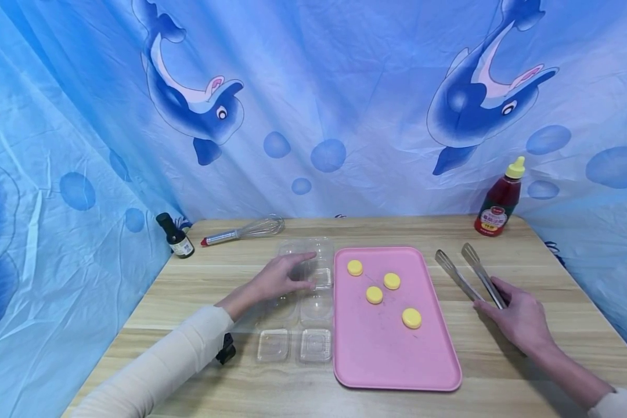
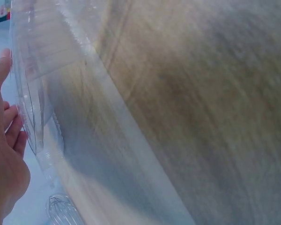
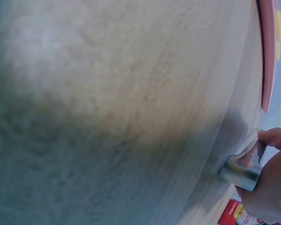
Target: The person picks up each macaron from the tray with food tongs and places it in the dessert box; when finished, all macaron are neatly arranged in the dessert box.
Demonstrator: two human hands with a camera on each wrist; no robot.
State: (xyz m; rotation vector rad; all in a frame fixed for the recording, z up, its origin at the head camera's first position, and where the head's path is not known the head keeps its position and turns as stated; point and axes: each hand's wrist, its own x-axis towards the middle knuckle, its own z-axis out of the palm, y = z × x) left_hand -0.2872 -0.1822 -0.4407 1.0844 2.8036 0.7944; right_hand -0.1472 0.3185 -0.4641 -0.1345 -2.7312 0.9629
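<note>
My left hand [image 1: 282, 277] is spread over a clear plastic box [image 1: 316, 305] with several square compartments. Its thumb and forefinger are straight and apart; in the left wrist view, fingertips [image 2: 15, 125] lie against the clear plastic wall. On the other side, my right hand [image 1: 522, 316] grips a pair of metal tongs [image 1: 482, 273], their arms apart and pointing away from me, nothing between the tips. Between the hands lies a pink tray [image 1: 376, 354] bearing several yellow round discs [image 1: 411, 318], scattered over its far and middle part.
A whisk [image 1: 245, 229] lies at the table's back left, beside a small dark bottle [image 1: 175, 235]. A red sauce bottle [image 1: 498, 200] with a yellow cap stands at the back right. Near my left forearm is a small black object [image 1: 226, 349]. A blue dolphin-print curtain [image 1: 313, 104] hangs behind.
</note>
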